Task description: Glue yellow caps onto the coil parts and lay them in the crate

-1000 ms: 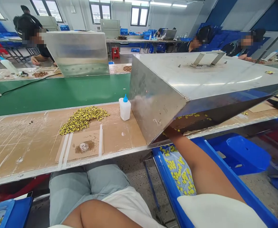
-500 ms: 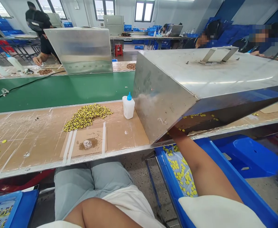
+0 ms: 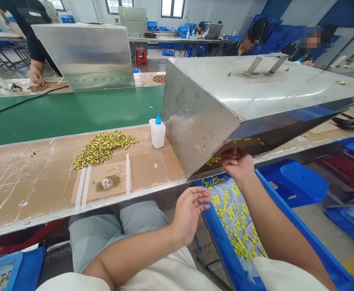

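1. While the right hand (image 3: 239, 165) is at the mouth of the hood (image 3: 201, 117), its fingers are bent inward; whether they grip anything, I cannot tell.
2. The left hand (image 3: 191, 212) is in the air near the left side of the bin (image 3: 304, 229), fingers loosely spread and slightly curved, holding nothing that shows.
3. Yellow discs (image 3: 214, 160) lie inside the hood, some just beside the right hand. Many more are scattered over the pale sheet (image 3: 222, 190) in the bin, below the right forearm. One lies on the desk (image 3: 31, 178) at the far left, and another yellow bit sits on top of the hood.
4. The hood stands on the desk, its handle (image 3: 266, 64) on top.
5. Just beside the hood's left wall, a bottle (image 3: 158, 135) with a blue tip stands upright.
6. Left of the bottle is a heap (image 3: 104, 149) of yellow-and-black bits. In front of it, a card (image 3: 104, 167) carries a clear cup (image 3: 107, 184) in a wet brown patch.
7. Across the green belt (image 3: 89, 111), a co-worker's hand (image 3: 35, 74) touches a brown pile (image 3: 39, 87), left of a second hood (image 3: 86, 60).
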{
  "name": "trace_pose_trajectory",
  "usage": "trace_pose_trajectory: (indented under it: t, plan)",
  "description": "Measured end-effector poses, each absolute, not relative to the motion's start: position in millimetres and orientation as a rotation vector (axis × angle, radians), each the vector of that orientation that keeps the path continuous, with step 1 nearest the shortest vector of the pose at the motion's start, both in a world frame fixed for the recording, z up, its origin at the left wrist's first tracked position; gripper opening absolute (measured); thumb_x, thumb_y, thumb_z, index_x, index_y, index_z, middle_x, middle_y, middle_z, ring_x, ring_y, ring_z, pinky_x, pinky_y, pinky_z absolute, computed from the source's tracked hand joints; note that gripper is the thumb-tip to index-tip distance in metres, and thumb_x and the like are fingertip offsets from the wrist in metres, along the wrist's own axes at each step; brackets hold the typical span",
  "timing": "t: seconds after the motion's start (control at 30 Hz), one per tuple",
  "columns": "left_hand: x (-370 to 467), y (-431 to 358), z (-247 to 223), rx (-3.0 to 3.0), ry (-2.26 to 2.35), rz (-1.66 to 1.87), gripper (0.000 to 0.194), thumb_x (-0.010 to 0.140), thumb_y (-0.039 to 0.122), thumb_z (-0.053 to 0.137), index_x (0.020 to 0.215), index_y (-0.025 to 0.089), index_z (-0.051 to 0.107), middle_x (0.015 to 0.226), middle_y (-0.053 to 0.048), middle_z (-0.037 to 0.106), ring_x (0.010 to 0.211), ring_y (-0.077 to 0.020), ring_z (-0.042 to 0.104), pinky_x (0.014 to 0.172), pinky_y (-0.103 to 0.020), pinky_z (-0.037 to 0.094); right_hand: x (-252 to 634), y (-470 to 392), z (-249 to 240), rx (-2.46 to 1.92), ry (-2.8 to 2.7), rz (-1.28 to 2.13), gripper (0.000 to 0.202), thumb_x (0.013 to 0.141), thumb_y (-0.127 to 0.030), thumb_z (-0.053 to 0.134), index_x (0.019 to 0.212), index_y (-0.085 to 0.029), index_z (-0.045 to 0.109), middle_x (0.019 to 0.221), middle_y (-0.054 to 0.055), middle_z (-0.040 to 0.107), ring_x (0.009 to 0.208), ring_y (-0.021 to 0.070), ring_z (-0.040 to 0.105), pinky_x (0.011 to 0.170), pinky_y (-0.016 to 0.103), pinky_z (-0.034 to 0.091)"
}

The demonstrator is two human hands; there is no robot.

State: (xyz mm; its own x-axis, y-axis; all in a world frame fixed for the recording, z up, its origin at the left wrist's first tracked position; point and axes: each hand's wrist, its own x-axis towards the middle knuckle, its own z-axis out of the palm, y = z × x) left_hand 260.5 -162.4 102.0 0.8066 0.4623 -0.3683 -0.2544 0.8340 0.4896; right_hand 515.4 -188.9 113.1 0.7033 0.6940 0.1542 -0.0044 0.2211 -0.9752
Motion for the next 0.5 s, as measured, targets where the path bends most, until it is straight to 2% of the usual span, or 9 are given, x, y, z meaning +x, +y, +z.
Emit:
trace_pose_trajectory:
  t: [0.07, 0.13, 0.2, 0.27, 0.37, 0.5]
  plan:
    - [262.9, -160.0, 100.1, 0.377, 0.518, 0.367, 0.029, 0.081, 0.028, 0.052, 0.102, 0.012, 0.063, 0.109, -0.014, 0.067, 0.097, -0.0194, 0.063, 0.088, -0.032, 0.045, 475.2, -211.5, 117.0, -1.213, -0.562, 0.591, 0.043, 0.087, -0.048, 0.049, 0.055, -0.024, 0.033, 0.048, -0.008, 0.023, 0.038, 0.0076, 0.015, 0.031, 0.021, 0.012]
    - [262.0, -160.5, 99.9, 0.313, 0.54, 0.305, 0.034, 0.082, 0.034, 0.05, 0.104, 0.011, 0.063, 0.114, -0.015, 0.065, 0.103, -0.0205, 0.062, 0.092, -0.032, 0.044, 424.7, -225.7, 116.6, -1.21, -0.508, 0.544, 0.044, 0.091, -0.048, 0.042, 0.056, -0.025, 0.03, 0.045, -0.008, 0.022, 0.035, 0.0096, 0.016, 0.031, 0.024, 0.015]
    - [258.0, -160.6, 98.6, 0.249, 0.555, 0.222, 0.037, 0.082, 0.038, 0.049, 0.1, 0.01, 0.065, 0.106, -0.014, 0.067, 0.096, -0.0197, 0.064, 0.088, -0.031, 0.045, 375.1, -229.9, 111.5, -1.396, -0.703, 0.295, 0.043, 0.095, -0.043, 0.036, 0.056, -0.024, 0.032, 0.044, -0.005, 0.029, 0.037, 0.0115, 0.027, 0.037, 0.027, 0.024]
    - [250.4, -157.6, 94.4, 0.164, 0.529, 0.12, 0.036, 0.08, 0.04, 0.05, 0.093, 0.01, 0.065, 0.091, -0.011, 0.068, 0.085, -0.0194, 0.064, 0.081, -0.03, 0.047, 334.7, -223.6, 103.9, -1.661, -1.128, 0.003, 0.04, 0.094, -0.033, 0.041, 0.056, -0.023, 0.041, 0.048, -0.002, 0.042, 0.044, 0.013, 0.039, 0.045, 0.03, 0.028]
    - [231.3, -143.4, 85.6, 0.005, 0.38, 0.122, 0.032, 0.076, 0.038, 0.055, 0.091, 0.012, 0.065, 0.084, -0.009, 0.067, 0.083, -0.0211, 0.064, 0.079, -0.032, 0.048, 294.3, -195.2, 93.5, -1.768, -1.502, -0.172, 0.033, 0.09, -0.025, 0.049, 0.057, -0.022, 0.046, 0.054, 0.001, 0.05, 0.052, 0.0145, 0.046, 0.053, 0.032, 0.027]
    - [190.9, -104.7, 81.1, -0.092, 0.346, 0.335, 0.023, 0.076, 0.03, 0.057, 0.087, 0.011, 0.063, 0.082, -0.007, 0.066, 0.079, -0.0188, 0.064, 0.078, -0.03, 0.049, 259.2, -140.3, 85.7, -1.827, -1.723, -0.358, 0.03, 0.09, -0.024, 0.049, 0.06, -0.022, 0.047, 0.057, 0.002, 0.054, 0.056, 0.0158, 0.049, 0.056, 0.032, 0.03]
